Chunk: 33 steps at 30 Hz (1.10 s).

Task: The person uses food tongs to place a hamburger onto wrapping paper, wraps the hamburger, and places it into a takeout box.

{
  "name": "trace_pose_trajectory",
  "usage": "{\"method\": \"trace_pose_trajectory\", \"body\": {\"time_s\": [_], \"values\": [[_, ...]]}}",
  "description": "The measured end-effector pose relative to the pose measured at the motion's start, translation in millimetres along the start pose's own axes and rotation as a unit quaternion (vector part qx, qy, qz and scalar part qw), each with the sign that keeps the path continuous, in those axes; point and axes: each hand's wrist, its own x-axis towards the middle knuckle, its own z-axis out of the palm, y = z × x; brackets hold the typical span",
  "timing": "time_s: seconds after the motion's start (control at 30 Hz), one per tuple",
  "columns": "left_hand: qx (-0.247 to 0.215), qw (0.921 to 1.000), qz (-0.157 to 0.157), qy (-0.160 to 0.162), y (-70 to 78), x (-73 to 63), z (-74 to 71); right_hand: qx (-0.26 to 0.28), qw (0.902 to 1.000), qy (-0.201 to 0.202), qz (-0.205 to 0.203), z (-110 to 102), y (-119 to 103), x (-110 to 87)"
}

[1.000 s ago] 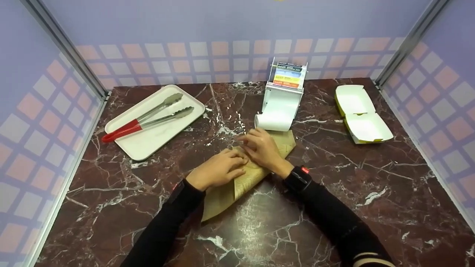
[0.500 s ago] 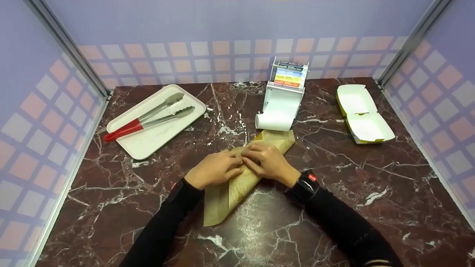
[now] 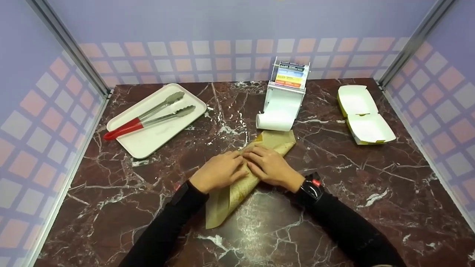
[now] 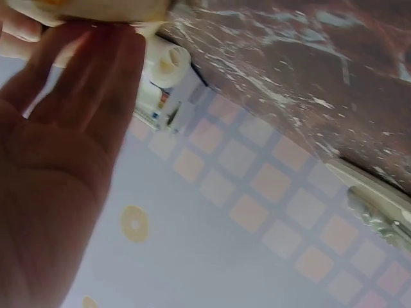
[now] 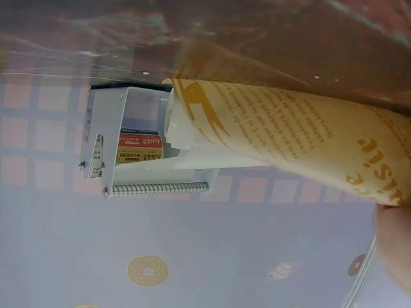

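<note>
A roll of brown printed wrapping paper [image 3: 241,191] lies slanted on the marbled table in the head view, with loose flaps at both ends. My left hand [image 3: 220,171] holds its middle, fingers over the far side and thumb on the near side. Right beside it, my right hand [image 3: 272,167] grips the roll in the same way. The left wrist view catches the left hand's fingers [image 4: 96,83] reaching to the paper [image 4: 109,9]. Orange lettering covers the rolled paper [image 5: 302,131] in the right wrist view, and part of a hand [image 5: 395,237] shows beneath it. Whatever is inside is hidden.
Just beyond the paper's far end stands a white dispenser [image 3: 284,98] with a label sheet hanging in a curl. Red-handled tongs [image 3: 128,128] rest on a white tray [image 3: 143,148] at the left. An open clamshell box [image 3: 371,128] sits at the back right. Panels enclose three sides.
My right hand has come down from the paper's far edge to its middle, close against the left hand. A bit of yellow now shows near the roll's far end, and its near flap has swung slightly.
</note>
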Motion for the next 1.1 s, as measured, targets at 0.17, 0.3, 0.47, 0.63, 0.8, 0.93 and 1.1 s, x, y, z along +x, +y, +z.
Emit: {"method": "trace_pose_trajectory", "body": {"time_s": [0.17,0.3,0.47,0.63,0.8,0.93,1.1], "values": [[0.023,0.9995,0.018,0.015,11.2,2.0,7.6,0.001,0.9998,-0.02,0.001,-3.1,0.1,-3.4],[0.033,0.9992,0.018,0.012,15.9,0.1,10.6,0.008,0.9992,-0.04,0.006,-4.6,0.6,-3.6],[0.031,0.9995,0.008,0.002,19.5,-1.2,9.1,0.001,0.9989,-0.045,0.009,-2.6,0.5,-2.9],[0.05,0.9986,-0.002,0.017,23.1,-0.1,10.6,0.004,0.9986,-0.052,0.008,-2.0,-0.2,-2.0],[0.092,0.9952,-0.002,0.033,32.3,2.3,17.8,0.011,0.9984,-0.054,0.015,-3.3,-0.1,-2.9],[0.119,0.9921,-0.014,0.038,39.1,1.3,22.4,0.012,0.9981,-0.056,0.023,-3.2,0.1,-3.4],[0.146,0.9881,-0.041,0.023,45.6,-1.2,26.0,0.005,0.9962,-0.077,0.041,-3.6,-1.0,-4.5]]}}
